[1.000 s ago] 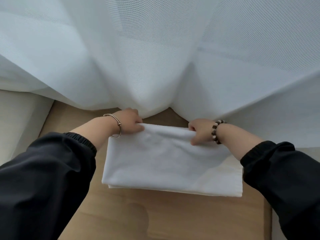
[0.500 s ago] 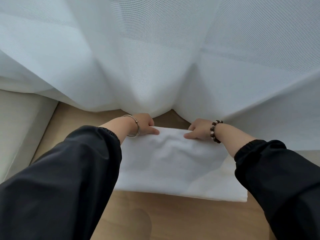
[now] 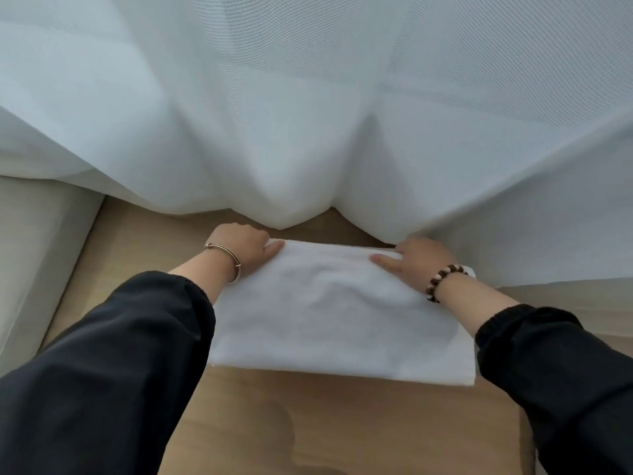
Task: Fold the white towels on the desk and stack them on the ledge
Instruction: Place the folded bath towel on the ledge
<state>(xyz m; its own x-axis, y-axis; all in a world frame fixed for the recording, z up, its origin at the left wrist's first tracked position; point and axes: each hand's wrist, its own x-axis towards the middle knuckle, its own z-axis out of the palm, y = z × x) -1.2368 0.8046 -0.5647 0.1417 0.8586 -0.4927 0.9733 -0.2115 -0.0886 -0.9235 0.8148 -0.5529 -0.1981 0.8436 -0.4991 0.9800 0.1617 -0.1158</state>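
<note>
1. Left hand [image 3: 245, 246]: fingers curled over the far left corner of the towel [image 3: 335, 320], thumb on top.
2. Right hand [image 3: 418, 260]: grips the far right corner likewise.
3. Position: towel folded, flat on wooden surface [image 3: 308, 423], nearward of both grips.

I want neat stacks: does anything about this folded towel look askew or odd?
Only slightly. The towel lies flat on the wooden surface, but a shallow rumple crosses its top layer near the middle. The curtain hem hangs just behind its far edge, where the left hand and right hand grip it.
</note>
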